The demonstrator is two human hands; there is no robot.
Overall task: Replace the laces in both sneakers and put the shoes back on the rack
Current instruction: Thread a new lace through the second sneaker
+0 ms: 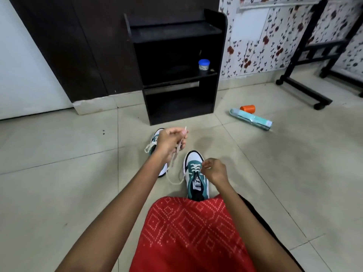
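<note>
A red garment with a white diamond print covers the lap at the bottom of the view, and both bare forearms reach forward over it. Just past its hem, a teal-and-white sneaker stands on the tiled floor, toe pointing away; its tongue label reads "PUMA" under the cat logo. The right hand is curled at the sneaker's upper eyelets, fingertips pinching the cream lace where it crosses. The left hand is raised and closed round the free end of that lace, which hangs down from the fist, loops low beside the sneaker and runs back into its eyelets. The second sneaker lies just behind the left hand, partly hidden. Beyond it, a dark shoe rack stands against the wall, a small blue-lidded jar on its middle shelf. Bare tiles spread wide on the left; on the right lie an orange spool and a teal tube, with a black wheeled frame farther off.
</note>
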